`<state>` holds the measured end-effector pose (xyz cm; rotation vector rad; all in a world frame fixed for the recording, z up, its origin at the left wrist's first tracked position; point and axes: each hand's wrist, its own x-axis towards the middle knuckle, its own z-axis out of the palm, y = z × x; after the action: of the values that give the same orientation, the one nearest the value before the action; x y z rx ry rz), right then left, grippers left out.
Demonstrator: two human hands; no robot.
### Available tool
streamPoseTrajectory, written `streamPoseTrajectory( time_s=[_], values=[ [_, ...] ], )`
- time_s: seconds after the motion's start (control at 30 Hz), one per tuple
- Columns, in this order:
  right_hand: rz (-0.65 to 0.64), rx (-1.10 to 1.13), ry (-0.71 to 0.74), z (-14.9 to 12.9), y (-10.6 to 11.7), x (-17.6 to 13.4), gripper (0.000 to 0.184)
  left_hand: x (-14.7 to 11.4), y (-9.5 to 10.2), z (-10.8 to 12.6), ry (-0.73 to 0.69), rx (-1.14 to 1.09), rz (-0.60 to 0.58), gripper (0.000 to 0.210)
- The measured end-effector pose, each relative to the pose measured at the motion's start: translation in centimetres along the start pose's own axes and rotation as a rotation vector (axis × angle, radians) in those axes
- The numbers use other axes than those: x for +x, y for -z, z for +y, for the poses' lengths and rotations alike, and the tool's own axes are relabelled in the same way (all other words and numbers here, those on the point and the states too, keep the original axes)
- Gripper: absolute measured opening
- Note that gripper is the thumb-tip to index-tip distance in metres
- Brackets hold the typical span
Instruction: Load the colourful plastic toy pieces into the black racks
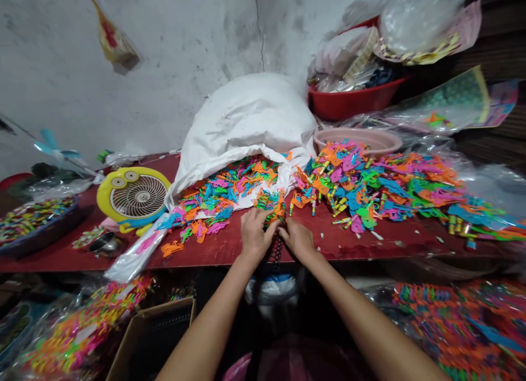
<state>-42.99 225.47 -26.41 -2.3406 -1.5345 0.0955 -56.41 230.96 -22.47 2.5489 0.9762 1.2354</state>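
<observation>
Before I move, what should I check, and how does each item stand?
1. Left grip near the dark netting: ok, thumb close to it.
2. Right grip near the left: ok, fingers nearly meet.
3. Netting held firmly: cannot tell, fingers hide the contact.
4. White sack open: ok, colourful toys spill out.
5. Loose toys on the right inside the pink tub: not ok, heaped outside it.
6. Fan apart from both hands: ok, off to the left.
</observation>
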Motion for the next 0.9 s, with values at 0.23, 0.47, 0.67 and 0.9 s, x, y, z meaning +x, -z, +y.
streamPoseTrajectory(
  time_s=[0.23,0.47,0.67,0.9],
  values=[
    [0.004,-0.03,0.023,-1.1,-0.5,0.3,0.026,2.5,0.1,0.1,-0.076,0.094,-0.115,0.013],
    [-0.027,-0.029,0.016,-1.0,-0.9,0.4,0.027,3.1,-0.1,-0.4,-0.056,0.066,-0.151,0.014],
    [-0.031,-0.01,0.066,-0.7,-0.3,-0.1,0.025,1.7,-0.2,0.0,-0.007,0.057,-0.071,0.016],
    [0.088,0.003,-0.089,4.7,2.4,1.2,0.024,-5.1,-0.4,-3.7,0.154,-0.05,0.023,0.021]
  ],
)
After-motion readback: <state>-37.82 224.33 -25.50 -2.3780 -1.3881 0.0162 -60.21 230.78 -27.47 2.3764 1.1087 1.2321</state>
